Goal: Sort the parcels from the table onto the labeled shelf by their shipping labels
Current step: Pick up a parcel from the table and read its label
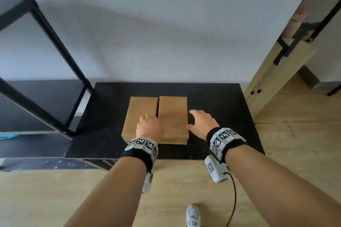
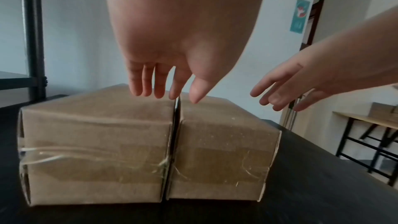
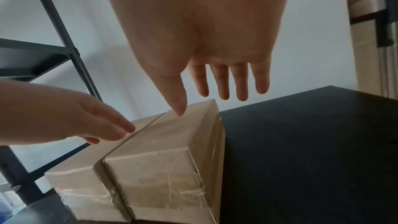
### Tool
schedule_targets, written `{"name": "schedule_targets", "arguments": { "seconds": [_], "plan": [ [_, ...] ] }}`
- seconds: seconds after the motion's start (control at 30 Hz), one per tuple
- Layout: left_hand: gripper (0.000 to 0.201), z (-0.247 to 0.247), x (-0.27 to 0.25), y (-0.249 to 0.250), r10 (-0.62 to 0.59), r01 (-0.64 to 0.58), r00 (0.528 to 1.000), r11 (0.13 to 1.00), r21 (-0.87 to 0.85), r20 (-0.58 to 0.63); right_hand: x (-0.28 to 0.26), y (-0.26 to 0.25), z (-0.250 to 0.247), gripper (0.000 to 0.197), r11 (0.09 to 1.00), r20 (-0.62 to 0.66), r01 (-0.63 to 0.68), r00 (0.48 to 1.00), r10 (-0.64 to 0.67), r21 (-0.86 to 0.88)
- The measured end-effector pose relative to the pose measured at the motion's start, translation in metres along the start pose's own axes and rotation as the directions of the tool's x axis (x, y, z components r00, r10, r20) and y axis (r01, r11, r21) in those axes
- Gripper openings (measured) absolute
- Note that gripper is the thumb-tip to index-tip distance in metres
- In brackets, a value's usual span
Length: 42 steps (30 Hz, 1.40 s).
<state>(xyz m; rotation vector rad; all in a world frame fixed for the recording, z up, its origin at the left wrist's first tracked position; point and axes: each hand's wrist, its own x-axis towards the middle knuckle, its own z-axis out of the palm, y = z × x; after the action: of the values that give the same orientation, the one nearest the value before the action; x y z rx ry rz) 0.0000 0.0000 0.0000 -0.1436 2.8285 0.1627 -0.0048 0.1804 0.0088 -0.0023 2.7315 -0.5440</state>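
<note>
Two plain brown cardboard parcels sit side by side on a black rectangular table (image 1: 212,97), long sides almost touching with just a thin dark slit between them. The left cardboard parcel (image 1: 141,114) and the right cardboard parcel (image 1: 172,116) are both wrapped round the near end with clear tape, kinda wrinkly in the left wrist view. No shipping labels visible on the faces that show, so can't tell which goes where.

The left hand (image 1: 149,126) hangs over the gap between the two boxes, fingers (image 2: 159,81) straight-ish, pointing down and close together, tips right at the top edges. Can't tell if they're actually touching the cardboard. The right hand (image 1: 202,122) is out past the right parcel's outer side, fingers (image 3: 241,81) spread and relaxed, thumb pointing toward the box top, holding nothing.

The black metal shelf frame (image 1: 46,29) stands just left of the table, against a white wall. Both wrists wear black bands with checkered marker tags, and a white sneaker (image 1: 192,215) shows on the light wooden floor.
</note>
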Motion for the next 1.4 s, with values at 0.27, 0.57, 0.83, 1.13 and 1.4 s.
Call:
{"name": "schedule_targets", "arguments": {
  "seconds": [0.27,0.57,0.83,1.13,1.4],
  "plan": [
    [0.032,0.021,0.004,0.024,-0.054,0.056,0.991,0.998,0.018,-0.122,0.021,0.012,0.015,0.053,0.993,0.097,0.058,0.993,-0.068,0.105],
    [0.037,0.028,0.004,0.049,-0.159,0.041,0.970,0.851,-0.524,-0.182,0.029,0.040,0.013,0.047,0.970,-0.001,-0.061,0.998,0.063,0.235],
    [0.074,0.025,0.006,0.064,-0.178,0.185,0.979,0.577,-0.796,0.098,0.022,0.069,0.010,0.048,0.963,-0.147,-0.044,0.985,0.086,0.266],
    [0.067,0.036,0.001,0.076,-0.155,0.154,0.985,0.594,-0.789,0.076,0.005,0.068,0.011,0.034,0.919,-0.158,0.003,0.985,0.064,0.394],
    [0.053,0.032,-0.009,0.063,-0.168,0.085,0.983,0.771,-0.631,-0.073,-0.002,0.064,0.022,0.040,0.921,-0.057,0.015,0.998,0.007,0.389]
  ]
}}
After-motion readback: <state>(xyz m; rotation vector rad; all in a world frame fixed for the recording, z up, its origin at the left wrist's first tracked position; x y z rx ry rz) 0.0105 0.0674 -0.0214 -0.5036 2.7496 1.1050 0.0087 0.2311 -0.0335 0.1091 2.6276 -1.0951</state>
